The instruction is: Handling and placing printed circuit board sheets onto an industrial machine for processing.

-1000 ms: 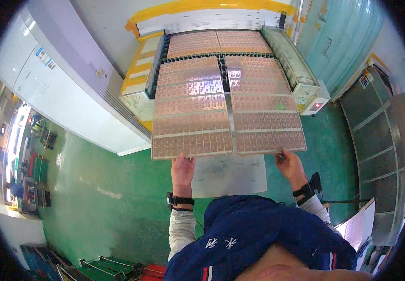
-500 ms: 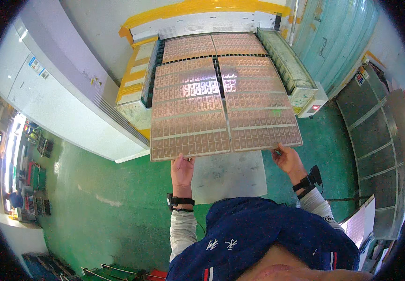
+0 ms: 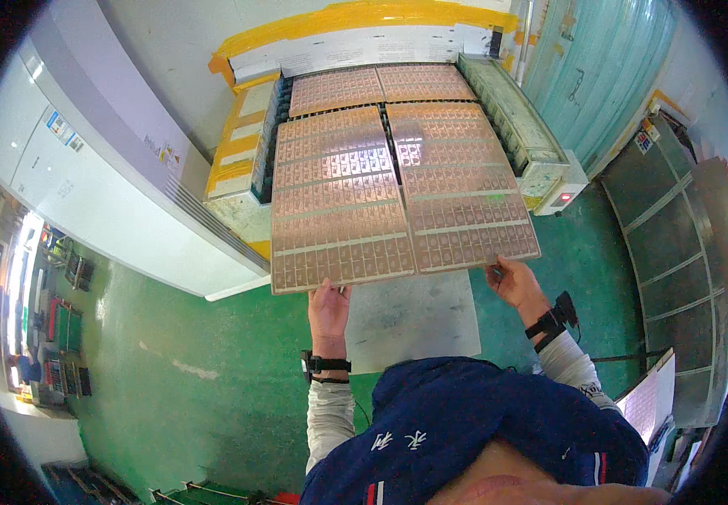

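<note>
**Hidden and unresolved areas**

Fingertips of the left hand and right hand are covered by the near edges of the copper panels. Panel patterns are too small to resolve. The conveyor surface lies mostly beneath panels.

Place: a factory floor where I work.
Floor: green painted floor.
Machine: conveyor machine with yellow-edged housing.
Product: copper-coloured patterned panels coming off it.
</note>
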The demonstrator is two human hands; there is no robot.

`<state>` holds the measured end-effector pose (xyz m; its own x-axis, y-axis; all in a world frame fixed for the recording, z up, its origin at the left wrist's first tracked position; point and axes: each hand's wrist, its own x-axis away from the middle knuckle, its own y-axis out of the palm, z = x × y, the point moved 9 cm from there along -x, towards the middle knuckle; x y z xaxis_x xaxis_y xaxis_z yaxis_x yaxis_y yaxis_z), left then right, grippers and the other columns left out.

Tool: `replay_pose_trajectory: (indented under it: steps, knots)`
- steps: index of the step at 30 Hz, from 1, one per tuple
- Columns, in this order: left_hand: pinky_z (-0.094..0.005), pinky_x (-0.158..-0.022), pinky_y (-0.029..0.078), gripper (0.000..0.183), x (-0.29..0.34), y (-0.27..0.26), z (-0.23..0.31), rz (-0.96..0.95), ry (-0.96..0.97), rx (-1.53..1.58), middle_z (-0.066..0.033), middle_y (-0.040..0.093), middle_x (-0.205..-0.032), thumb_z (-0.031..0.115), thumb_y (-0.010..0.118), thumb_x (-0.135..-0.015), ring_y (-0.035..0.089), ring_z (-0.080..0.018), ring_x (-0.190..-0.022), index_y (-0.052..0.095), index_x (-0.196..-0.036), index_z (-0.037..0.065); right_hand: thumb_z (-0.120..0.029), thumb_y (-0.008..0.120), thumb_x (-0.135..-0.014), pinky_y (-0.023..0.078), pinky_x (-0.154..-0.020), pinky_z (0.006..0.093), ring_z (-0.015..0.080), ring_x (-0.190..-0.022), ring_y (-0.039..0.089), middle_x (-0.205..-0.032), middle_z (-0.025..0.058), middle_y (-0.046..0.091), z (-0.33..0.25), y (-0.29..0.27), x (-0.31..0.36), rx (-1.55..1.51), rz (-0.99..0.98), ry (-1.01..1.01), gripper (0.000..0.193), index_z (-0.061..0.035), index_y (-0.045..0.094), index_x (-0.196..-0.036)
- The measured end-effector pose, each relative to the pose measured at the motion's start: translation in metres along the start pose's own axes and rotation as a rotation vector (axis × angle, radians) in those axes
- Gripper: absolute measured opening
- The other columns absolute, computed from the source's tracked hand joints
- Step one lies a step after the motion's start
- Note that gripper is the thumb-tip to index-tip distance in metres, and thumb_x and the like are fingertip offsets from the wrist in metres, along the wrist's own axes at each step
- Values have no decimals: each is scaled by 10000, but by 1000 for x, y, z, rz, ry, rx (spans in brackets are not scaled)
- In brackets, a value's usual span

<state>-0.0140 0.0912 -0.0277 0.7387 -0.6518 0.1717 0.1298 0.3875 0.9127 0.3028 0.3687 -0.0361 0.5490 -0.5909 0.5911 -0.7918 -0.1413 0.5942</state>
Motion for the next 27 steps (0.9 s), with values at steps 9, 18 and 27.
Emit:
replay_pose_trajectory:
  steps: [9,18,27]
  knots:
    - [-412,-838,516,204,-3,-4,2,-22,-9,1,-34,658,-1017,25,568,-891,618,-186,-960,577,-1058,142,-115,559,-908,546,-709,404,278,-822,629,-919,132,625,1,8,-2,-5,3,6,147,-7,558,-1007]
    - [-423,-879,485,125,-7,-10,1,-28,-21,-19,-39,672,-1013,66,553,-902,620,-190,-962,643,-950,138,-107,536,-917,546,-698,404,274,-812,625,-927,135,619,-2,3,-13,-24,7,-18,144,-7,553,-1018]
    - [-435,-907,460,131,-8,-14,2,-53,-26,5,-46,667,-1007,61,561,-895,611,-189,-954,639,-964,140,-114,531,-919,534,-673,398,262,-790,627,-921,124,630,-1,5,-12,-10,23,-9,167,-6,551,-1044]
